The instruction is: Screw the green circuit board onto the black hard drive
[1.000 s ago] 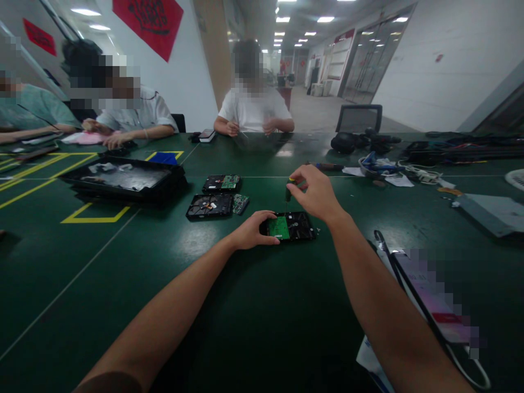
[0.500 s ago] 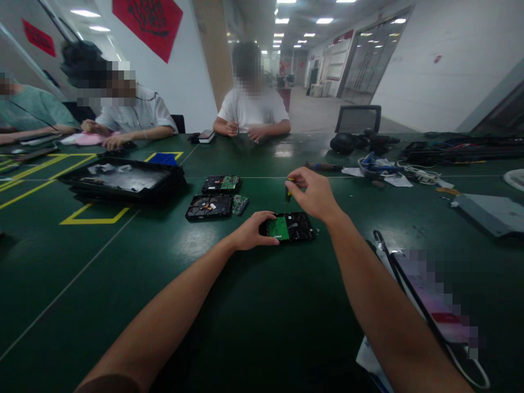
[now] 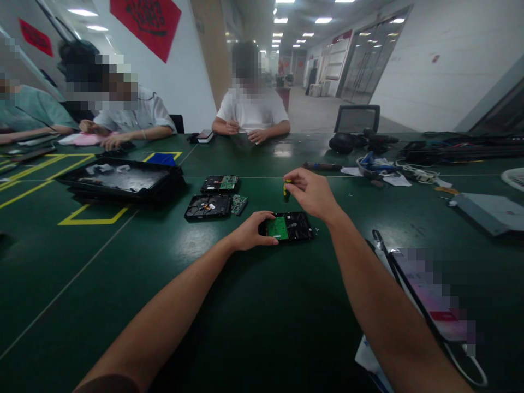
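Observation:
A black hard drive [image 3: 301, 225] with a green circuit board [image 3: 278, 228] lies flat on the dark green table [image 3: 245, 305]. My left hand [image 3: 254, 232] grips its left end between thumb and fingers. Above it, my right hand [image 3: 313, 191] pinches the top of a small yellow-and-black screwdriver [image 3: 286, 191]. The screwdriver stands upright, its thin shaft reaching down to the far edge of the circuit board. Tiny screws [image 3: 316, 230] lie just right of the drive. Farther left are a second hard drive [image 3: 208, 207], a loose circuit board [image 3: 239, 204] and a third hard drive [image 3: 220, 184].
Stacked black trays [image 3: 123, 183] stand at the left. A dark-handled tool [image 3: 323, 166] lies beyond my right hand, near a bowl of cables [image 3: 370, 165]. To the right are a grey metal case [image 3: 491, 213] and a phone-like device [image 3: 434, 295]. Several people sit across the table.
My right fingers and the screwdriver handle have turned slightly, showing more yellow. My left hand and the hard drive keep their places, apart from a slight camera shift.

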### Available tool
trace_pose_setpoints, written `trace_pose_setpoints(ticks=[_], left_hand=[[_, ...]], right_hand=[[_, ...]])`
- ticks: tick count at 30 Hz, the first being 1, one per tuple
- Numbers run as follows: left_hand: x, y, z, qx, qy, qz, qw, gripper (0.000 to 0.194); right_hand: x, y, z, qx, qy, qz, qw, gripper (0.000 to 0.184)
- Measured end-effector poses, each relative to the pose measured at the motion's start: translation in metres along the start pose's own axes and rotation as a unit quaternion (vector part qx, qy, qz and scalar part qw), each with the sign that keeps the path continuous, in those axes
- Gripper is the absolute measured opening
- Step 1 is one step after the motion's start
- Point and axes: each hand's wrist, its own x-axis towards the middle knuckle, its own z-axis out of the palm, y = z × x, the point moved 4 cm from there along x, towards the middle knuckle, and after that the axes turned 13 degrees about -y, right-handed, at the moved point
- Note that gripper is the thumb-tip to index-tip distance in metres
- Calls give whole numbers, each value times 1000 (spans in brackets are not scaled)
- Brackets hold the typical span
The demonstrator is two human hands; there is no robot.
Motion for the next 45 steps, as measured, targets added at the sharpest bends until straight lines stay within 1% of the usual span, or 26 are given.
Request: trace_pose_setpoints(ticks=[4, 8, 11, 14, 17, 21, 27, 31, 34, 36, 40, 45], left_hand=[[0, -1, 0, -1, 3, 2, 1000, 79], [1, -1, 1, 0, 5, 1, 1000, 78], [0, -1, 1, -2, 8, 5, 1000, 78], [0, -1, 1, -3, 9, 8, 1000, 78], [0, 0, 1, -1, 9, 7, 1000, 78], [0, -1, 1, -2, 10, 3, 1000, 77], [-1, -1, 1, -5, 9, 4, 1000, 78], [-1, -1, 1, -5, 8, 4, 1000, 78], [0, -1, 0, -2, 7, 7, 1000, 78], [0, -1, 0, -2, 8, 5, 1000, 77], [0, -3, 1, -3, 8, 3, 1000, 78], [0, -3, 2, -7, 12, 5, 1000, 79]], right_hand=[[0, 3, 0, 5, 2, -17, 1000, 17], [-1, -3, -1, -15, -11, -31, 999, 16], [-1, -10, -4, -52, -10, -26, 998, 14], [-1, -14, -7, -96, 10, -25, 995, 16], [-2, -13, -7, -94, 21, -28, 995, 16], [-2, -9, -4, -78, 7, -23, 997, 21], [-2, -11, -6, -138, 12, -24, 990, 20], [-2, -12, -6, -113, 10, -21, 993, 18], [-1, -12, -3, -92, -3, -19, 996, 21], [-1, -12, -3, -103, -5, -24, 994, 22], [-2, -13, -5, -137, 9, -30, 990, 18], [-1, -13, -6, -130, 4, -33, 991, 16]])
